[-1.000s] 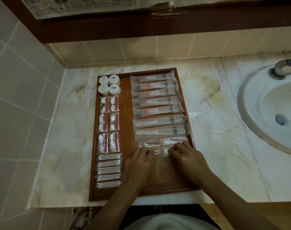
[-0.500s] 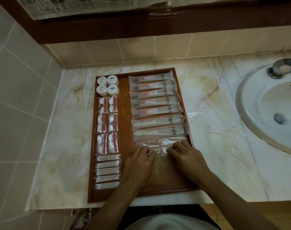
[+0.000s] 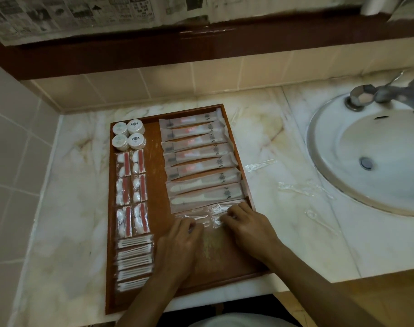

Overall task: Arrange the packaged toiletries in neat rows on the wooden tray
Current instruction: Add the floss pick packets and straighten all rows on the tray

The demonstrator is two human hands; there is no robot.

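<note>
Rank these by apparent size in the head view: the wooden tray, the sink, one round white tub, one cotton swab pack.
1. Wooden tray and sink: not ranked, since the sink is cut off at the frame edge.
2. Cotton swab pack.
3. Round white tub, slightly smaller, though farther from the camera, so this is unsure.

A bathroom, likely in a hotel or guesthouse: a white basin [image 3: 378, 161] with a metal tap [image 3: 390, 94] at the right of the frame, a marble surface [image 3: 283, 149], tiled walls [image 3: 15, 142], and a wooden tray [image 3: 225, 267] of packaged guest toiletries [image 3: 201, 161] at centre.
</note>
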